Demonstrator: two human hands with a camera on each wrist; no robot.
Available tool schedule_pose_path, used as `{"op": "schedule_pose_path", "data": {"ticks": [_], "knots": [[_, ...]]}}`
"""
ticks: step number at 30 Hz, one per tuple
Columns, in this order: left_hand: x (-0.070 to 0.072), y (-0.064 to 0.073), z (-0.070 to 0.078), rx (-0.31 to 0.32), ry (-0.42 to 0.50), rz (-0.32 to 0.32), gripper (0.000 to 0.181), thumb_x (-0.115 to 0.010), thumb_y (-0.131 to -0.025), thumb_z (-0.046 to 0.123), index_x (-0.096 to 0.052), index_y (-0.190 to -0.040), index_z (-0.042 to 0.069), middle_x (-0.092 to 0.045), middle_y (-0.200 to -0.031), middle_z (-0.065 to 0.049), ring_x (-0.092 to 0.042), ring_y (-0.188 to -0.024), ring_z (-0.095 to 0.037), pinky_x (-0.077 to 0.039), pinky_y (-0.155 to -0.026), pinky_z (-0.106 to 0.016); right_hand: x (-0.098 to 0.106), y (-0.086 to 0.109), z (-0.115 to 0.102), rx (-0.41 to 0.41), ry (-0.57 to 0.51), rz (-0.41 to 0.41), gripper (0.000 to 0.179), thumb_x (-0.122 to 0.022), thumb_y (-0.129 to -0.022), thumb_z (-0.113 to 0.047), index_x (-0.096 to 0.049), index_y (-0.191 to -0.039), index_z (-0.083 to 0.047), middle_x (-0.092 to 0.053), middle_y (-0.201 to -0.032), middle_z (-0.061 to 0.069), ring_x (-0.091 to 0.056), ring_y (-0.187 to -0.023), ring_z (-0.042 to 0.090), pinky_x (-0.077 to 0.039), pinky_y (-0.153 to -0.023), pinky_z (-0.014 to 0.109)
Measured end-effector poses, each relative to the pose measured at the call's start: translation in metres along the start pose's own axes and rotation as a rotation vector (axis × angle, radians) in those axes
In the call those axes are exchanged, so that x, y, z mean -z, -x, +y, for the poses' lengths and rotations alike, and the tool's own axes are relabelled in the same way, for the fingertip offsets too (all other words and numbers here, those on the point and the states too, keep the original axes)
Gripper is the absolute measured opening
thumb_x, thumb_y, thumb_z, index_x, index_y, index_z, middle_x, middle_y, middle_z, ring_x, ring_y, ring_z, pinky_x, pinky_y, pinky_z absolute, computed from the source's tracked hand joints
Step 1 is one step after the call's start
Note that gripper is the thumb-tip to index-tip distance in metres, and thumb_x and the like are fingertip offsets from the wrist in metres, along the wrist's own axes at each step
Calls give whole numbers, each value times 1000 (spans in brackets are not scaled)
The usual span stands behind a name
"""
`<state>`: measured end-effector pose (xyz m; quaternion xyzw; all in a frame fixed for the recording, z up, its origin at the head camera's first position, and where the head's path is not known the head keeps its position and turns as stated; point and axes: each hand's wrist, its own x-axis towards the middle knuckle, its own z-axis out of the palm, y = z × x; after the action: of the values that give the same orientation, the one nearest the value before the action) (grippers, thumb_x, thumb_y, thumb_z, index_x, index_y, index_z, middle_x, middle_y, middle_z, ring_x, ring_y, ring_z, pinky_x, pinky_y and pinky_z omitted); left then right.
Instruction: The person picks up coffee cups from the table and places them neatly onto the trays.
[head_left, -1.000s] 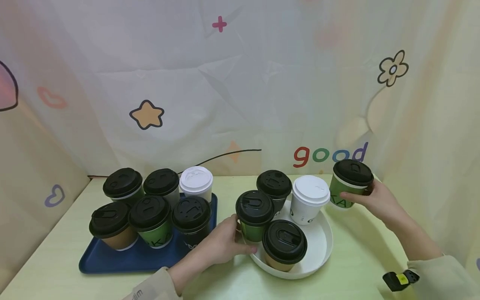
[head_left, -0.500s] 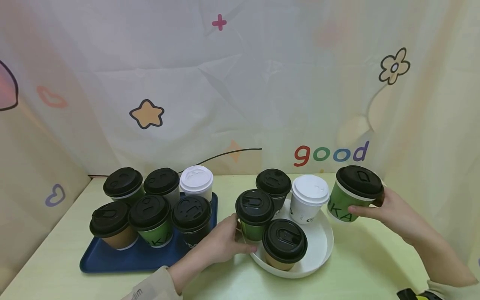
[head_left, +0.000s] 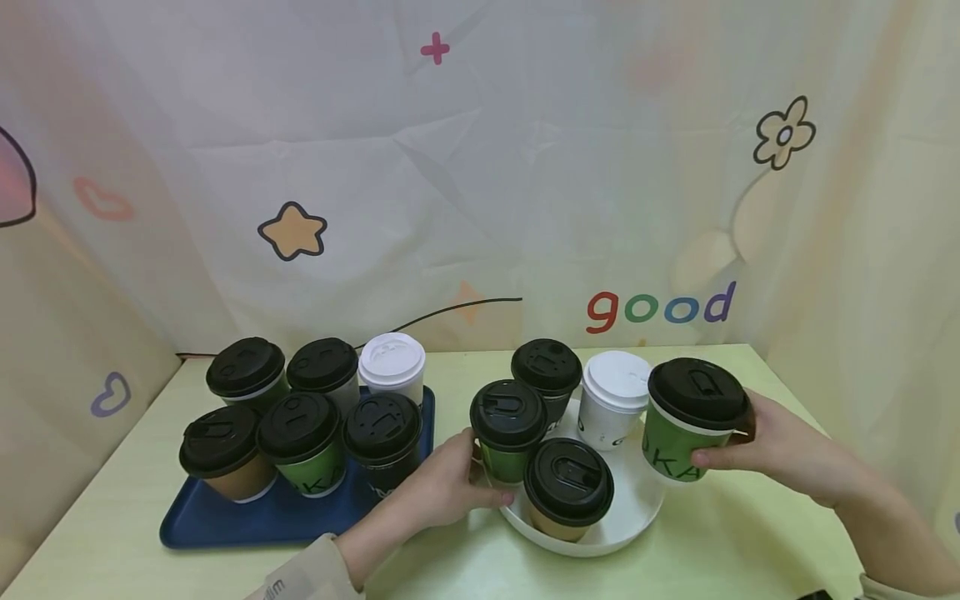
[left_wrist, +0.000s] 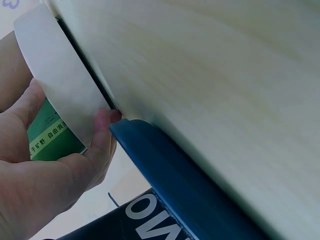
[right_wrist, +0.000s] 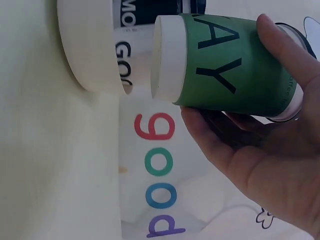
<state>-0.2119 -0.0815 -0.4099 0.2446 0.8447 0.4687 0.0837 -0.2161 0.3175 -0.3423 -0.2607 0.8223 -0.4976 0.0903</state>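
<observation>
My right hand [head_left: 783,450] grips a green paper coffee cup [head_left: 678,442] with a black lid, thumb on its near side. In the head view that cup overlaps the right rim of a round white tray [head_left: 637,521]; the right wrist view has its white base [right_wrist: 170,60] raised off the table, facing the tray wall [right_wrist: 87,45]. On the tray's left side, my left hand [head_left: 450,483] holds the wall, thumb at the rim and fingertips low at the base. Inside the tray are another green cup [head_left: 506,462], a tan cup [head_left: 558,525], a dark cup [head_left: 555,408] and a white cup [head_left: 603,421].
Left of the tray, a blue rectangular tray [head_left: 247,529] carries several lidded cups, including a brown one [head_left: 240,479] and a white one [head_left: 393,367]. Its right edge lies close to my left hand. A printed curtain [head_left: 480,167] rises behind the table [head_left: 750,533].
My right hand has brought the green cup nearer to me, first drifting right, then left to the white tray's edge. The left hand stays put at the tray.
</observation>
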Motion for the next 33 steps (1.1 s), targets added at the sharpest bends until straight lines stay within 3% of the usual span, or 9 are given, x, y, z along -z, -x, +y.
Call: {"op": "schedule_pose_path", "data": {"ticks": [5, 10, 16, 22, 33], "knots": [[1, -1, 1, 10, -10, 1, 62, -89, -82, 14, -54, -132, 7, -63, -118, -5, -60, -109, -23, -52, -93, -45, -15, -4, 1, -8, -66, -55, 62, -78, -89, -1, -47, -144, -4, -65, -129, 14, -67, -113, 24, -57, -90, 35], [1, -2, 2, 19, -12, -5, 62, -89, -82, 15, -54, -133, 7, -63, -119, -5, -60, -110, -23, -52, -94, -45, -23, -9, 2, -29, -82, -89, 57, -79, -89, -3, -50, -138, -1, -66, -124, 18, -68, -108, 28, -57, -88, 37], [1, -1, 2, 7, -13, -4, 62, -89, -82, 14, -54, -133, 5, -63, -120, -7, -60, -110, -24, -52, -94, -46, -34, -10, 8, -49, -112, -89, 59, -80, -88, -4, -49, -139, -1, -67, -123, 18, -68, -108, 28, -57, -88, 37], [1, -1, 1, 8, -17, -8, 63, -89, -82, 14, -53, -133, 5, -63, -119, -7, -60, -110, -24, -52, -94, -46, -43, -11, 16, -13, -150, -62, 63, -80, -87, -1, -48, -140, -2, -67, -124, 18, -68, -110, 29, -56, -89, 35], [1, -1, 1, 5, 5, -14, 62, -89, -83, 14, -53, -133, 6, -63, -119, -6, -60, -109, -23, -51, -94, -46, -55, -7, 22, -40, -148, -19, 67, -84, -83, -2, -47, -139, 3, -67, -123, 15, -68, -109, 23, -55, -89, 33]]}}
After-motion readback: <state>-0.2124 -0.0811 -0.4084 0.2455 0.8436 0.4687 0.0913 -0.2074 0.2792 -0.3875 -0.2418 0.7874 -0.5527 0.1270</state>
